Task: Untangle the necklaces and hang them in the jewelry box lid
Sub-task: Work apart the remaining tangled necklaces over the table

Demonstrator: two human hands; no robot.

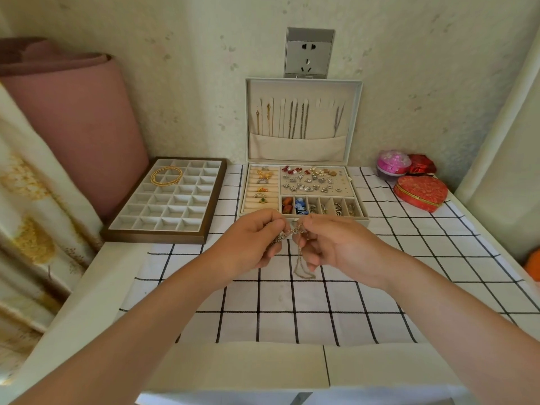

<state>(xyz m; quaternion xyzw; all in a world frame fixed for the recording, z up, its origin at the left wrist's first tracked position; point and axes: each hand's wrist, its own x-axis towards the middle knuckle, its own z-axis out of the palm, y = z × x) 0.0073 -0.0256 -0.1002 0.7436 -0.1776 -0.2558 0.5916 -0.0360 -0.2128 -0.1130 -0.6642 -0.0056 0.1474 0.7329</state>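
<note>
Necklaces (pixel 293 231), knotted together, are pinched between the left hand (pixel 253 239) and right hand (pixel 339 244) just above the desk (pixel 96 283). One loose loop dangles straight down. The jewelry box lid (pixel 350 112) stands upright dead ahead, beyond both hands and roughly equally far from each.

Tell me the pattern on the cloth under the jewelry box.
The cloth is white with a black grid; head view.

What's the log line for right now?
step: untangling | left hand: pinches tangled chain | right hand: pinches tangled chain | lid: some necklaces hanging
</note>
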